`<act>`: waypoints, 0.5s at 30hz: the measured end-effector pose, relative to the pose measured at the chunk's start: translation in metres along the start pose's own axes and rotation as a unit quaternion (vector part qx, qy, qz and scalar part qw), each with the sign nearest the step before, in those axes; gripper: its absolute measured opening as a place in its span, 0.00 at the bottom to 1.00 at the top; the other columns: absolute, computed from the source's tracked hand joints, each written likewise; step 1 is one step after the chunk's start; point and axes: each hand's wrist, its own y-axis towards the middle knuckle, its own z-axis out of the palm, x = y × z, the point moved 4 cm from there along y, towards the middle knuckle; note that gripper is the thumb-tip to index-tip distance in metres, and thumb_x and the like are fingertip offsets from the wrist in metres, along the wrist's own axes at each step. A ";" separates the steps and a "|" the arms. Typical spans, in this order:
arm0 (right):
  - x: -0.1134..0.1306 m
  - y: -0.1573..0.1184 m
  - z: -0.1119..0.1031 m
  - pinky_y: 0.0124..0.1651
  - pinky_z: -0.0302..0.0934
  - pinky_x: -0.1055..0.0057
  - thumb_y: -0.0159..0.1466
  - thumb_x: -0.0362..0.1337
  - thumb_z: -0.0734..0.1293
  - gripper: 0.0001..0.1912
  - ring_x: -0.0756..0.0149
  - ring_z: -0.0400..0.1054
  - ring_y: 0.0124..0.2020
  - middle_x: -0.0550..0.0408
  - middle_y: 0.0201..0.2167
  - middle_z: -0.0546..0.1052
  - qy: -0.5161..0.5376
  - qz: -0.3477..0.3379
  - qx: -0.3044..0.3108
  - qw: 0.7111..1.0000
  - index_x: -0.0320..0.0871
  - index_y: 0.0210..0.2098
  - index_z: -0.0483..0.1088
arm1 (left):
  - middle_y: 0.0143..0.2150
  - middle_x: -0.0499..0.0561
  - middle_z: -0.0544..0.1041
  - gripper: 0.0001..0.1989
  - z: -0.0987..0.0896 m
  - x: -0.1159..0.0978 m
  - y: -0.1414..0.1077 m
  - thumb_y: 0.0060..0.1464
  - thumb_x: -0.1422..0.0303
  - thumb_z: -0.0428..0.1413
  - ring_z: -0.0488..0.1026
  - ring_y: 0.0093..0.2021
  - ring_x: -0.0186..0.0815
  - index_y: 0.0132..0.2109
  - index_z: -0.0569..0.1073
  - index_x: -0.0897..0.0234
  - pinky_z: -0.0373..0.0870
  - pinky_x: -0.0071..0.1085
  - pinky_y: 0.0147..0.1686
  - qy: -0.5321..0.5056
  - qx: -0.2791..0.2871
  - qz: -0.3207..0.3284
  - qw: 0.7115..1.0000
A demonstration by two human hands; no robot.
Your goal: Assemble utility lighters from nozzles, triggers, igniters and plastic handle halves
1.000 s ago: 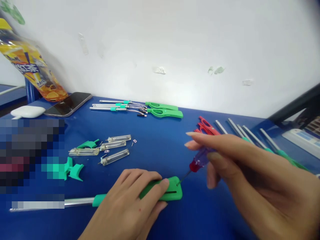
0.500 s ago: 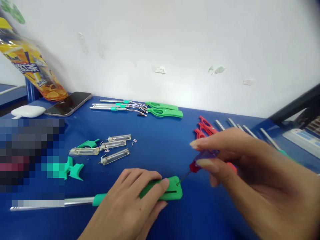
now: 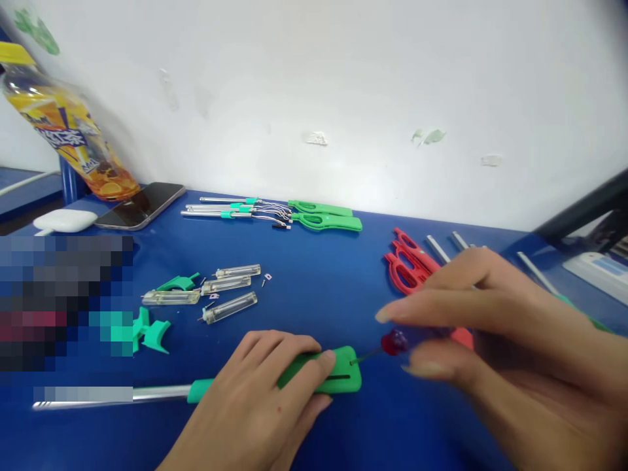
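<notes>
A long lighter lies in front of me, with a green handle (image 3: 347, 366), a teal collar and a silver tube (image 3: 161, 393) pointing left. My left hand (image 3: 265, 392) is wrapped over the handle and holds it down on the blue table. In my right hand (image 3: 505, 353) is a small screwdriver (image 3: 394, 342) with a red collar and a see-through purple handle, between thumb and fingers, blurred by motion. Its thin shaft slopes left, the tip at the screw hole near the handle's right end. My palm and fingers partly hide the lighter's middle.
Clear fuel tanks (image 3: 230, 307), tiny screws and teal clips (image 3: 156, 335) lie left. Tubes with wires (image 3: 220, 209) and green handle shells (image 3: 328, 222) lie by the wall. Right are red shells (image 3: 407, 261) and metal tubes (image 3: 537, 271). A bottle (image 3: 73, 131) and phone (image 3: 142, 206) stand back left.
The screwdriver has tilted lower, its handle dropping to the right while the tip stays near the hole. My right thumb and fingers have spread wider. The left hand keeps its grip.
</notes>
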 end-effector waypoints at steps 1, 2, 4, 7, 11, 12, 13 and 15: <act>0.000 0.000 0.000 0.32 0.76 0.72 0.79 0.60 0.70 0.15 0.66 0.82 0.34 0.61 0.39 0.85 0.000 -0.004 0.010 1.000 0.66 0.48 0.89 | 0.61 0.47 0.85 0.13 0.000 0.000 0.000 0.85 0.68 0.54 0.84 0.56 0.41 0.68 0.77 0.53 0.79 0.40 0.57 0.001 0.000 -0.001 1.000; 0.001 -0.001 0.000 0.31 0.76 0.73 0.81 0.59 0.68 0.16 0.67 0.83 0.34 0.62 0.43 0.87 0.000 -0.007 0.024 1.000 0.69 0.52 0.88 | 0.61 0.47 0.85 0.13 0.000 0.000 0.000 0.85 0.67 0.53 0.84 0.55 0.41 0.68 0.77 0.53 0.79 0.40 0.57 0.003 -0.001 0.001 1.000; 0.001 -0.002 0.000 0.27 0.74 0.76 0.85 0.55 0.63 0.17 0.70 0.83 0.31 0.65 0.47 0.90 0.007 -0.008 0.053 0.999 0.74 0.59 0.85 | 0.61 0.48 0.85 0.13 -0.001 0.001 -0.001 0.85 0.67 0.53 0.84 0.56 0.42 0.68 0.77 0.54 0.80 0.41 0.57 0.010 -0.005 0.007 1.000; -0.001 0.000 -0.001 0.25 0.72 0.76 0.84 0.54 0.67 0.14 0.70 0.79 0.25 0.65 0.41 0.90 0.022 -0.005 0.049 0.999 0.72 0.58 0.85 | 0.61 0.48 0.85 0.13 -0.002 0.001 -0.001 0.85 0.67 0.52 0.84 0.56 0.42 0.68 0.77 0.54 0.80 0.40 0.58 0.012 -0.005 0.010 1.000; -0.002 0.005 0.001 0.30 0.73 0.73 0.80 0.54 0.73 0.09 0.68 0.77 0.28 0.63 0.33 0.83 0.027 -0.013 0.049 0.998 0.65 0.52 0.87 | 0.61 0.48 0.85 0.14 -0.001 0.002 -0.002 0.85 0.67 0.53 0.84 0.55 0.41 0.69 0.77 0.53 0.80 0.39 0.57 0.009 0.003 0.003 1.000; -0.001 0.006 0.002 0.30 0.73 0.73 0.79 0.54 0.74 0.09 0.68 0.76 0.28 0.63 0.31 0.81 0.025 -0.017 0.052 0.998 0.65 0.52 0.87 | 0.61 0.48 0.85 0.14 -0.001 0.001 -0.002 0.85 0.67 0.53 0.84 0.54 0.41 0.68 0.77 0.53 0.80 0.39 0.56 0.009 0.002 0.005 1.000; -0.001 0.005 0.002 0.31 0.73 0.74 0.79 0.55 0.74 0.09 0.68 0.77 0.29 0.64 0.31 0.80 0.020 -0.016 0.053 0.998 0.66 0.51 0.87 | 0.61 0.48 0.85 0.14 -0.001 0.001 -0.002 0.85 0.67 0.53 0.84 0.55 0.41 0.68 0.77 0.53 0.80 0.39 0.56 0.010 0.001 0.006 1.000; 0.000 0.003 0.001 0.32 0.74 0.75 0.81 0.58 0.69 0.13 0.70 0.78 0.29 0.64 0.34 0.84 0.003 -0.015 0.045 0.999 0.69 0.53 0.86 | 0.61 0.48 0.85 0.14 -0.001 0.001 -0.002 0.85 0.68 0.53 0.84 0.55 0.41 0.68 0.77 0.54 0.80 0.40 0.56 0.009 -0.002 0.007 1.000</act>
